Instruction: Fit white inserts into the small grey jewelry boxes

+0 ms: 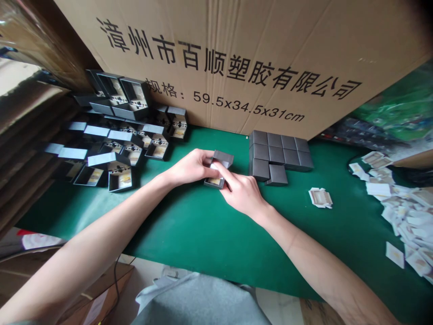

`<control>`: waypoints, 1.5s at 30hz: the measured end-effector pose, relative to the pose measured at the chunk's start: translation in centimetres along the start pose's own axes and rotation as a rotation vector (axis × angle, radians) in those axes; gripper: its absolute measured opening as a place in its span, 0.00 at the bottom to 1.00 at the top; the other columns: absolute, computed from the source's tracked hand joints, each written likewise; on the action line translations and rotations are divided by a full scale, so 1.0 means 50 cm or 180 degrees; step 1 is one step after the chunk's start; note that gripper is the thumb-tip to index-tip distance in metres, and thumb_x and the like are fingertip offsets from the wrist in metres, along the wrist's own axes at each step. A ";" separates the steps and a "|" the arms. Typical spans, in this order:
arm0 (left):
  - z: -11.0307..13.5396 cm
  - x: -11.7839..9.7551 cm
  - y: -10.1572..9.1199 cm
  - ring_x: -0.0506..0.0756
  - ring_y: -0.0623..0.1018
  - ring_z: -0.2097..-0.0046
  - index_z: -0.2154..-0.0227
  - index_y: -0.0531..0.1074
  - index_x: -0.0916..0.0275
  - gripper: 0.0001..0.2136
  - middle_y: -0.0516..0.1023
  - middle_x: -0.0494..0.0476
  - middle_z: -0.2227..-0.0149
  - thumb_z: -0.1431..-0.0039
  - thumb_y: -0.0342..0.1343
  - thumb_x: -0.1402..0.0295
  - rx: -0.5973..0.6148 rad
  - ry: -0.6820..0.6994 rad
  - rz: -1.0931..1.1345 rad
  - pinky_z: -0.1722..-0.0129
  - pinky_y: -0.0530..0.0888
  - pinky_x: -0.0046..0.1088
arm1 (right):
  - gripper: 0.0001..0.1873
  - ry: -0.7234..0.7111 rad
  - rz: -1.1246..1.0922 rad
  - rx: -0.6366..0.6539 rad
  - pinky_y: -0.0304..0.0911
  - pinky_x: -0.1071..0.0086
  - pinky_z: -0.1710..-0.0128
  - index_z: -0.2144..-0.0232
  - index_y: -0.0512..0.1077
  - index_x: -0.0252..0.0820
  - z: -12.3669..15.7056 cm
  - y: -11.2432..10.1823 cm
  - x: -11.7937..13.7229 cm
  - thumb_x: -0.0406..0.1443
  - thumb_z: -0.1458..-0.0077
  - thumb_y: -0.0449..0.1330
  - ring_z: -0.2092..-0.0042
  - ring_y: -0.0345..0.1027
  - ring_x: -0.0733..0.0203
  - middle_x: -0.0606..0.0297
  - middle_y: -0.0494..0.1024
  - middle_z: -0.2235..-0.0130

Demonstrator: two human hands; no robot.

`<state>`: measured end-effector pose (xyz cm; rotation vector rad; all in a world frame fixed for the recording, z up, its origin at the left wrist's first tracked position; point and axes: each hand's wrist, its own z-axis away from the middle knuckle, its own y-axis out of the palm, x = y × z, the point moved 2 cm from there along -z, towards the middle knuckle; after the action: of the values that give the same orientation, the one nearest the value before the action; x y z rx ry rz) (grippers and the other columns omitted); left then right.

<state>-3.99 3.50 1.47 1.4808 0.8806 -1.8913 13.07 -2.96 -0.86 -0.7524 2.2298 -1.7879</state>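
My left hand (192, 168) grips a small dark hinged box (223, 158) from its left side, above the green tabletop. The box's lid stands up and its inside faces me, with a pale, yellowish piece at the bottom. My right hand (244, 192) is closed at the right side of the same box, its index finger reaching into the opening and its thumb near the lower edge. Fingers hide much of the interior. Right of my hands, closed dark boxes (284, 153) stand packed in rows, one at the front sitting slightly askew.
Several open dark boxes (120, 174) crowd the left of the green table (189, 239), some stacked. A large printed carton (216, 63) walls off the back. One white folded insert (320, 197) lies at right, near a heap of white inserts (412, 216).
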 end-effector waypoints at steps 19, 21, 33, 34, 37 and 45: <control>0.001 -0.001 -0.001 0.47 0.75 0.71 0.68 0.73 0.68 0.08 0.77 0.49 0.72 0.51 0.63 0.72 0.0027 0.0010 -0.0024 0.73 0.70 0.17 | 0.29 -0.0013 0.0020 -0.0023 0.65 0.71 0.68 0.34 0.62 0.44 0.000 0.000 0.000 0.33 0.38 0.54 0.63 0.79 0.58 0.64 0.84 0.60; 0.001 -0.001 -0.001 0.47 0.75 0.71 0.68 0.73 0.68 0.08 0.77 0.49 0.72 0.51 0.63 0.72 0.0031 0.0006 -0.0010 0.73 0.70 0.18 | 0.29 -0.0018 0.0008 -0.0030 0.65 0.71 0.68 0.35 0.63 0.44 0.000 0.000 0.000 0.33 0.38 0.54 0.63 0.79 0.58 0.64 0.85 0.60; 0.001 0.000 -0.001 0.46 0.75 0.72 0.68 0.72 0.67 0.07 0.77 0.48 0.72 0.50 0.63 0.72 0.0042 0.0031 0.0002 0.74 0.70 0.17 | 0.29 -0.0032 -0.0017 -0.0037 0.65 0.72 0.68 0.34 0.62 0.44 0.002 0.003 -0.001 0.33 0.38 0.54 0.63 0.79 0.59 0.64 0.84 0.60; 0.001 0.000 -0.001 0.46 0.75 0.72 0.68 0.73 0.67 0.07 0.77 0.48 0.72 0.50 0.63 0.72 0.0041 0.0032 0.0000 0.73 0.70 0.17 | 0.29 -0.0034 -0.0018 -0.0045 0.65 0.72 0.68 0.34 0.62 0.44 0.001 0.003 -0.001 0.33 0.38 0.54 0.63 0.79 0.59 0.64 0.84 0.60; 0.001 0.000 -0.001 0.47 0.75 0.72 0.68 0.73 0.67 0.07 0.77 0.49 0.72 0.50 0.63 0.72 0.0032 0.0037 -0.0007 0.73 0.70 0.17 | 0.29 -0.0021 -0.0012 -0.0037 0.65 0.71 0.68 0.34 0.63 0.44 0.001 0.001 0.000 0.33 0.38 0.54 0.63 0.79 0.58 0.64 0.84 0.60; 0.000 0.002 -0.002 0.47 0.75 0.71 0.67 0.73 0.67 0.07 0.77 0.49 0.72 0.51 0.63 0.72 0.0020 0.0040 -0.0041 0.73 0.70 0.17 | 0.29 0.0000 0.0047 0.0007 0.65 0.72 0.68 0.34 0.62 0.44 0.000 0.000 0.001 0.33 0.38 0.54 0.63 0.79 0.59 0.64 0.85 0.61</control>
<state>-4.09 3.54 1.40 1.4957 0.8928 -1.8977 13.03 -2.97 -0.85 -0.7334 2.2271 -1.7836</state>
